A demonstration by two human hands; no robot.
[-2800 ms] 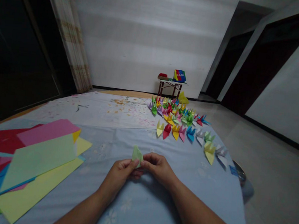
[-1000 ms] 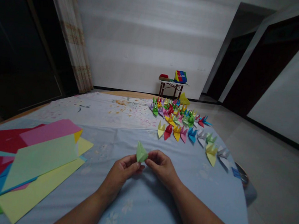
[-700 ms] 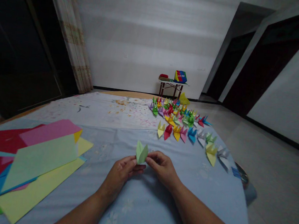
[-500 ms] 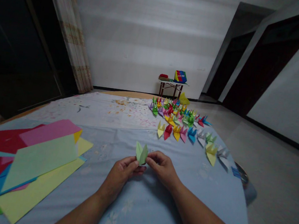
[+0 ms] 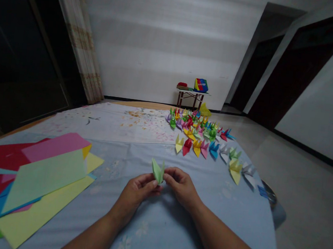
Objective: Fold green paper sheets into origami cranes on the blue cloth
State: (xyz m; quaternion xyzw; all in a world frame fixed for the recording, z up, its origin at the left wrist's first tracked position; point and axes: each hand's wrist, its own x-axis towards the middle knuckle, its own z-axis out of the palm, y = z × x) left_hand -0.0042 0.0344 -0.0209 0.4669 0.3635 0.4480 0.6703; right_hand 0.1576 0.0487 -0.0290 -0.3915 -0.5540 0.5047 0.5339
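Note:
Both my hands meet in front of me over a pale blue bedsheet (image 5: pixel 203 227). My left hand (image 5: pixel 137 189) and my right hand (image 5: pixel 181 186) pinch a small folded piece of light green origami paper (image 5: pixel 157 172) between their fingertips. Its narrow tip points up and to the left, and its lower end is hidden by my fingers. Loose sheets of coloured paper lie to the left of my left hand, with a mint green sheet (image 5: pixel 44 177) on top. Rows of folded paper cranes (image 5: pixel 195 146) stand beyond my hands.
A denser crowd of origami cranes (image 5: pixel 194 123) stands farther back on the patterned white cloth (image 5: pixel 115 125). Behind them are a small folding table (image 5: pixel 190 92) and a coloured box (image 5: pixel 200 85). The bedding's right edge borders a tiled floor (image 5: pixel 308 218).
The green paper's two flaps have closed into a narrower shape, and its tip now leans up and left. My hands stay close together, and the view has shifted only slightly.

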